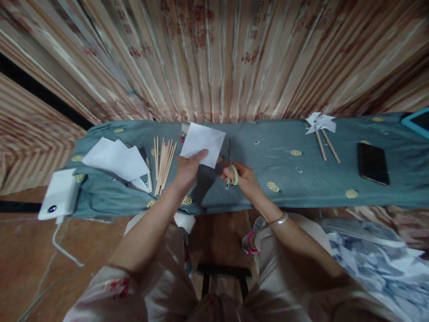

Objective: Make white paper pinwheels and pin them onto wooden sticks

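Note:
My left hand pinches a square sheet of white paper by its lower edge, thumb on top, above the cloth. Just to the right, my right hand grips a pair of scissors by pale green handles. The scissor blades point away from me, beside the paper and apart from it. Left of my left hand lies a bundle of wooden sticks. Beyond them are more white paper sheets and a white pen-like stick.
A green cloth with pineapple prints covers the long table. White paper pinwheels on sticks and a black phone lie at right. A blue-edged device sits far right. A white corded box stands at the left edge. Curtains hang behind.

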A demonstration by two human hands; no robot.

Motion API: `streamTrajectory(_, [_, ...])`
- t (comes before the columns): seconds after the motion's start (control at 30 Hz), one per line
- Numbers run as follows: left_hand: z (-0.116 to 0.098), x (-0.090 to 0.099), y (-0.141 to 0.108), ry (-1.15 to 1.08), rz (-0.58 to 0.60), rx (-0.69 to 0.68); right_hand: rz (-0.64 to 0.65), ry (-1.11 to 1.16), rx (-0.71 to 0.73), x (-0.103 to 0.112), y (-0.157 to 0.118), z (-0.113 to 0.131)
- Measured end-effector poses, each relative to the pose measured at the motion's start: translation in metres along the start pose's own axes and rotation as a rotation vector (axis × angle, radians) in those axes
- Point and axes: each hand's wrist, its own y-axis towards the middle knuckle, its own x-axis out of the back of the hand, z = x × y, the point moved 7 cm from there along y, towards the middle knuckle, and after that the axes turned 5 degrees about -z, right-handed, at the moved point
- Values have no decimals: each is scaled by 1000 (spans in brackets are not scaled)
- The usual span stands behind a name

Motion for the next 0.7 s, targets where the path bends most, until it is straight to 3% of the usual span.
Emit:
streamTrajectory(0.17, [-6, 10, 9, 5, -37, -44, 250, -51, -103, -12, -19, -12])
streamTrajectory(0.27, [-6, 12, 10, -5, -32, -38, 338, -70, -138, -16, -26, -19])
streamTrajectory(0.7, [-11, 15, 14, -41, -75, -67, 376, -121, -67, -19, -27, -22])
